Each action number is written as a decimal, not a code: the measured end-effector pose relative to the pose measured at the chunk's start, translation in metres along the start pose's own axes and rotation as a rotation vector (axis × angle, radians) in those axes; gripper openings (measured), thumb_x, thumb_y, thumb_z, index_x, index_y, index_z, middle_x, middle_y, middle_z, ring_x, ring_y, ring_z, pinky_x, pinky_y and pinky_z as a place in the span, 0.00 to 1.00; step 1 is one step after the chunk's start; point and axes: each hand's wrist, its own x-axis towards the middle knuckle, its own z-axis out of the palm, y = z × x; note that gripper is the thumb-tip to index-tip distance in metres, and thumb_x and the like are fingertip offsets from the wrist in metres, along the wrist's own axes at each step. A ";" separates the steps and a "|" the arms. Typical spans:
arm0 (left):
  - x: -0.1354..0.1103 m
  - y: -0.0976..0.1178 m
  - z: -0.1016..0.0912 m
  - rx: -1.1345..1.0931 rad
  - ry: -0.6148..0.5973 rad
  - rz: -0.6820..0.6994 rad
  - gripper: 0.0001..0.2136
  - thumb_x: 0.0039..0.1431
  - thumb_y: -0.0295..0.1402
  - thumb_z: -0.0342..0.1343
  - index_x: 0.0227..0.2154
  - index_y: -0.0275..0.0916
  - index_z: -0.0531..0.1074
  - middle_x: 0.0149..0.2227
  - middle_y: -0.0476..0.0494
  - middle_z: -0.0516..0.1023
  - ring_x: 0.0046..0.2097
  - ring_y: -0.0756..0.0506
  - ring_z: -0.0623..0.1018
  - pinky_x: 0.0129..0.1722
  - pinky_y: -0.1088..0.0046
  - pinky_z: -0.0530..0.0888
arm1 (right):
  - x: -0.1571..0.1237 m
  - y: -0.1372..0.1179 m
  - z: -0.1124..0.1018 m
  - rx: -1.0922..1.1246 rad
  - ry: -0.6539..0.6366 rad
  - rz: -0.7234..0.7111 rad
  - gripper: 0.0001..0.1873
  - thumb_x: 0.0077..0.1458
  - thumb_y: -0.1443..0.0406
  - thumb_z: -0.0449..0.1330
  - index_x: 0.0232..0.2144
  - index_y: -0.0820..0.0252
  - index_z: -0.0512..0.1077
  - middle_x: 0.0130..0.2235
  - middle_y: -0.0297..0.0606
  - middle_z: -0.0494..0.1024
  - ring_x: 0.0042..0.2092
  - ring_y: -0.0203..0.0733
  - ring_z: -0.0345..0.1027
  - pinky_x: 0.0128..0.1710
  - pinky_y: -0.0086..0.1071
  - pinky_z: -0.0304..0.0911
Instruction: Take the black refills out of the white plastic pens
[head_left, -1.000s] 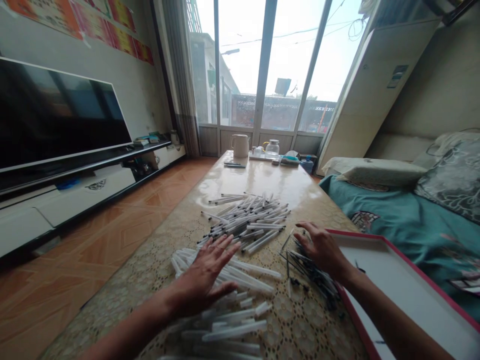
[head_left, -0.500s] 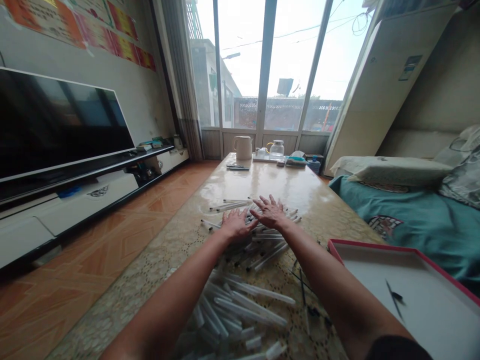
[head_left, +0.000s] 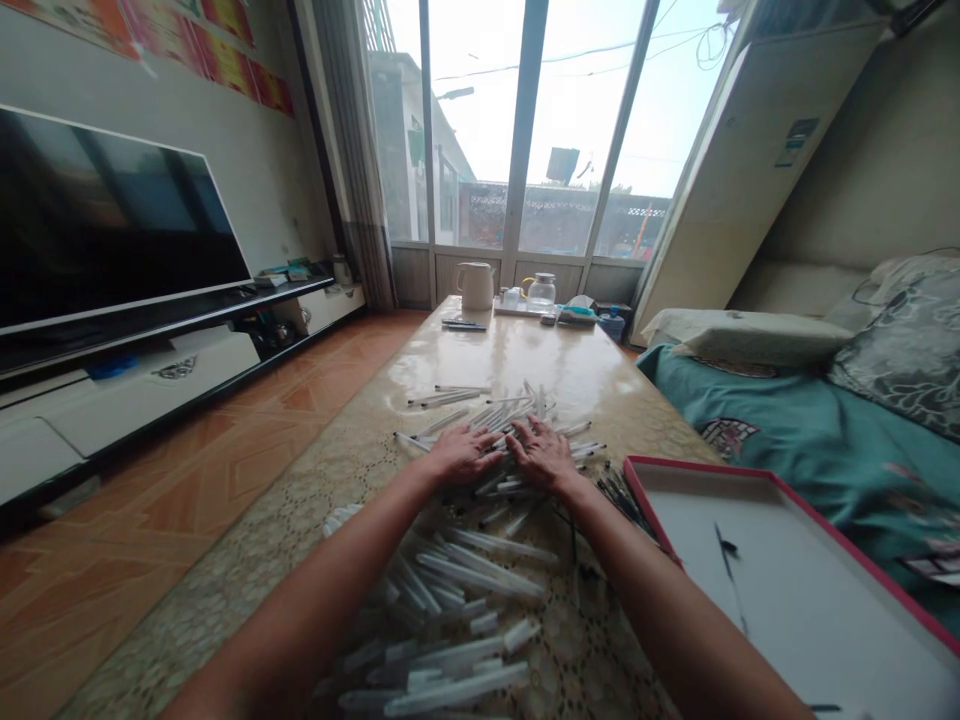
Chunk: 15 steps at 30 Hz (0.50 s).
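My left hand [head_left: 463,452] lies palm down with fingers spread on a loose pile of clear pens with dark tips [head_left: 444,400]. Beside it, my right hand [head_left: 538,455] rests flat on the same pile, its fingers stretched forward. The thumbs point at each other with a small gap between. Pens stick out beyond and to both sides of the hands; those under the palms are hidden. Closer to me, between my forearms, a heap of translucent white pen barrels or caps [head_left: 480,578] covers the table.
A red-rimmed white tray [head_left: 795,590] stands at the right, with a thin black piece [head_left: 724,545] in it. Thin dark sticks [head_left: 622,495] lie against its left side. At the table's far end are a beige jug [head_left: 477,287], a glass pot [head_left: 541,290] and a tissue pack [head_left: 576,313].
Both hands have drawn back towards me over the pile, the right one more. More pens show beyond the fingertips. The view has shifted slightly to the right.
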 end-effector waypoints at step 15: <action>-0.051 0.011 -0.006 -0.028 -0.069 0.185 0.25 0.59 0.50 0.43 0.58 0.51 0.59 0.63 0.47 0.58 0.62 0.40 0.58 0.58 0.62 0.55 | -0.080 0.001 -0.007 -0.012 -0.045 -0.055 0.29 0.61 0.51 0.42 0.63 0.47 0.47 0.66 0.33 0.43 0.64 0.60 0.35 0.57 0.55 0.36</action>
